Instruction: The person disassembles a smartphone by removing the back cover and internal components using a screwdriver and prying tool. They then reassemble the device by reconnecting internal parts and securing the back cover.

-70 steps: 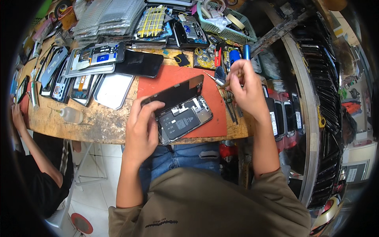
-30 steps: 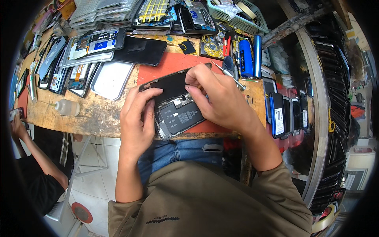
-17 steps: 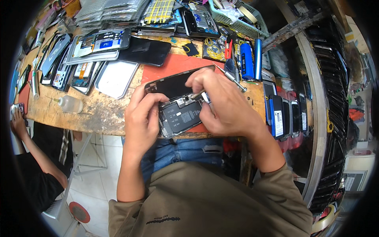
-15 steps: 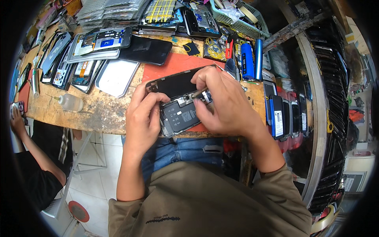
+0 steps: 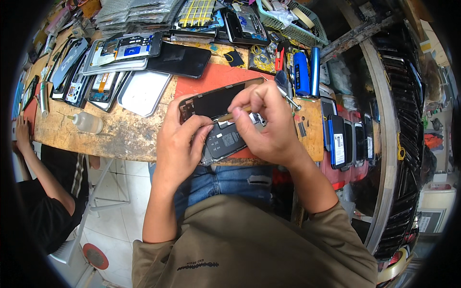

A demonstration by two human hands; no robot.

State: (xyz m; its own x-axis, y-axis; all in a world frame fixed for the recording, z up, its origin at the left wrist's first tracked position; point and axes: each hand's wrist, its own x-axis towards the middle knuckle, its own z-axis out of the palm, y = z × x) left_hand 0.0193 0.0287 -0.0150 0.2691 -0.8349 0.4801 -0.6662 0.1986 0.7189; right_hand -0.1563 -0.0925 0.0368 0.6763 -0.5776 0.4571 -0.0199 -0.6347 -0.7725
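An opened smartphone (image 5: pixel 222 142) tilts over the red mat at the bench's front edge, its dark battery showing. The detached or folded-back screen panel (image 5: pixel 211 102) stands behind it, black inside. My left hand (image 5: pixel 180 139) is wrapped round the left side of both parts, with thumb and forefinger closed together near the phone's upper inner edge. Between the thumb and fingers of my right hand (image 5: pixel 269 125) is a slim tan stick-like tool (image 5: pixel 230 116), its tip pointing left toward my left fingertips. Its exact kind I cannot make out. My right fingers hide part of the phone's upper end.
Opened phones (image 5: pixel 103 89) and a silver tray (image 5: pixel 143 93) lie at left, near a dropper bottle (image 5: pixel 88 123). Blue cylinders (image 5: pixel 301 74), red-handled pliers (image 5: pixel 279 60) and a green basket (image 5: pixel 307 29) stand at back right. Another person's hand (image 5: pixel 23 134) rests far left.
My left thumb and forefinger have moved right, to the tool's tip. My right hand has turned slightly, and the tan tool now lies flatter across the phone.
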